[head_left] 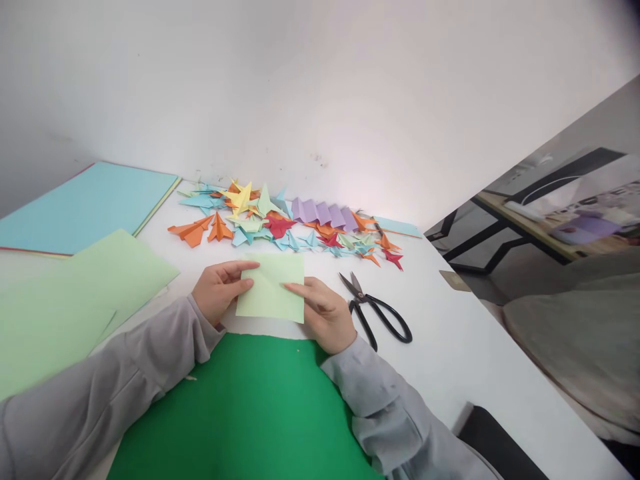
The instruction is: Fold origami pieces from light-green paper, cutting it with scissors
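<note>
A small light green square of paper [273,300] is held up between my two hands, above the table and just beyond the far edge of a green mat [250,407]. My left hand [219,288] pinches its left edge between thumb and fingers. On the opposite side, my right hand [327,312] grips the right edge, its thumb or a finger lying across the front. Faint crease lines seem to cross the paper. Black-handled scissors [367,300] lie to the right of my right hand, blades pointing away and slightly apart.
Folded paper shapes in many colours, such as an orange paper plane [191,231] and a purple pleated strip [324,213], line the wall. Large light green sheets [120,267] and a blue-topped stack [100,207] lie left. A black object [495,443] sits front right.
</note>
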Demonstrator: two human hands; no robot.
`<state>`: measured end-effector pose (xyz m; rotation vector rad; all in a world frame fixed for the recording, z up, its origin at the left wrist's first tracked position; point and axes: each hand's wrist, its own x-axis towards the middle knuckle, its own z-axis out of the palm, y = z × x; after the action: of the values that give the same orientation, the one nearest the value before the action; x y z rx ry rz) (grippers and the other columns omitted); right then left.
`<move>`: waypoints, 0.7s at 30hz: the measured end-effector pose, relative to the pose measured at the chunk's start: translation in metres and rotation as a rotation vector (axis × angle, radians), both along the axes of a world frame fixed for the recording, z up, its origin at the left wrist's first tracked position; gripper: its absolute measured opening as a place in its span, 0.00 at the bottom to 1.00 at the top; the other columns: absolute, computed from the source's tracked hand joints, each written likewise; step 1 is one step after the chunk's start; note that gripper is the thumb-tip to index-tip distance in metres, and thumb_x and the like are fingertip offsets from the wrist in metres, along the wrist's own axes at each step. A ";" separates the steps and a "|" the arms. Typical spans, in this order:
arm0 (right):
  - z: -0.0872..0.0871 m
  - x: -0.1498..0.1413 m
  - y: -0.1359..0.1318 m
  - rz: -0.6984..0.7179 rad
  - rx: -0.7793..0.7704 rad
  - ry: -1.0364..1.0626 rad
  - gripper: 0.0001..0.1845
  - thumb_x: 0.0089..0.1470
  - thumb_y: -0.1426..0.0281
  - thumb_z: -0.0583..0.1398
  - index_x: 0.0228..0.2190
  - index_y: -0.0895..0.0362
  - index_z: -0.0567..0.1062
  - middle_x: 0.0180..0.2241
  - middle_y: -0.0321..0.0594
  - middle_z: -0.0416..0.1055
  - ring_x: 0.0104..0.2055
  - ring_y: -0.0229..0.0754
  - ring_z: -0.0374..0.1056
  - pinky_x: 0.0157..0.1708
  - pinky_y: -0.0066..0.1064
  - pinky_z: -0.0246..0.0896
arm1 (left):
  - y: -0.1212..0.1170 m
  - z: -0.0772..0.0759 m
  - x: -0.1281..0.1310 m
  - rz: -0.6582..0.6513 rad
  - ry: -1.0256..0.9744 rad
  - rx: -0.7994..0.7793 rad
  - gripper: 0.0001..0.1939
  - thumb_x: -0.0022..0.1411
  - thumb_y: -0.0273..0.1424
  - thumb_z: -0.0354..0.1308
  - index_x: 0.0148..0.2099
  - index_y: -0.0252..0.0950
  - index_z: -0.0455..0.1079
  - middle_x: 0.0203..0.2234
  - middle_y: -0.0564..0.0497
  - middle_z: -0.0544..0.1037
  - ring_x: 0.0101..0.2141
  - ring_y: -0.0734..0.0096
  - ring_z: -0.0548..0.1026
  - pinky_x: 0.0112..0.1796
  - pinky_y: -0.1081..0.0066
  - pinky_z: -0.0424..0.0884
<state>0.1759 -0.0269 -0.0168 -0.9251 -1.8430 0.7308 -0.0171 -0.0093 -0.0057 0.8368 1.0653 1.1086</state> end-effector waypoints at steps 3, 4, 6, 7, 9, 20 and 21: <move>0.000 -0.001 -0.001 0.002 -0.060 0.056 0.14 0.51 0.73 0.55 0.38 0.49 0.76 0.38 0.41 0.70 0.41 0.40 0.68 0.39 0.32 0.65 | -0.001 -0.001 -0.001 -0.031 0.101 0.042 0.12 0.37 0.29 0.67 0.29 0.33 0.76 0.20 0.52 0.75 0.23 0.73 0.70 0.25 0.74 0.66; -0.001 -0.001 -0.001 -0.019 -0.071 0.074 0.13 0.50 0.73 0.56 0.37 0.49 0.76 0.38 0.41 0.70 0.41 0.40 0.68 0.41 0.32 0.64 | -0.001 -0.001 -0.001 -0.046 0.136 0.064 0.10 0.37 0.29 0.66 0.27 0.33 0.76 0.20 0.51 0.75 0.22 0.73 0.70 0.25 0.74 0.65; -0.002 0.000 0.000 -0.061 -0.094 0.130 0.13 0.49 0.73 0.57 0.37 0.50 0.76 0.39 0.41 0.70 0.42 0.41 0.68 0.42 0.33 0.63 | -0.003 0.000 -0.002 -0.092 0.165 0.117 0.09 0.37 0.28 0.67 0.26 0.33 0.76 0.22 0.50 0.77 0.25 0.72 0.71 0.28 0.74 0.67; -0.003 0.000 0.000 -0.074 -0.111 0.165 0.13 0.48 0.73 0.58 0.36 0.50 0.76 0.39 0.41 0.70 0.42 0.41 0.68 0.41 0.33 0.64 | -0.004 0.001 -0.002 -0.126 0.154 0.140 0.10 0.37 0.28 0.67 0.28 0.33 0.76 0.24 0.50 0.77 0.28 0.70 0.72 0.30 0.73 0.68; -0.004 0.000 0.001 -0.085 -0.149 0.224 0.11 0.47 0.72 0.59 0.35 0.51 0.77 0.37 0.41 0.71 0.39 0.41 0.68 0.38 0.32 0.65 | -0.005 0.003 -0.002 -0.199 0.087 0.182 0.14 0.37 0.27 0.67 0.31 0.33 0.76 0.29 0.49 0.78 0.33 0.66 0.73 0.35 0.70 0.69; -0.001 -0.003 0.005 -0.025 -0.349 0.538 0.07 0.35 0.71 0.68 0.23 0.52 0.78 0.25 0.35 0.73 0.29 0.37 0.69 0.31 0.28 0.65 | -0.008 0.001 0.001 -0.312 0.026 0.405 0.30 0.33 0.22 0.68 0.44 0.37 0.71 0.41 0.45 0.72 0.43 0.59 0.71 0.43 0.60 0.69; 0.000 -0.003 0.005 -0.013 -0.381 0.551 0.09 0.33 0.72 0.68 0.23 0.52 0.77 0.25 0.35 0.73 0.29 0.37 0.69 0.30 0.28 0.65 | -0.008 0.000 0.003 -0.282 0.055 0.406 0.23 0.34 0.24 0.68 0.39 0.35 0.74 0.38 0.46 0.73 0.41 0.61 0.72 0.42 0.61 0.70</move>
<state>0.1733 -0.0221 -0.0173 -0.8576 -1.2338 1.2189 -0.0146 -0.0170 -0.0052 1.3032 0.7448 1.0783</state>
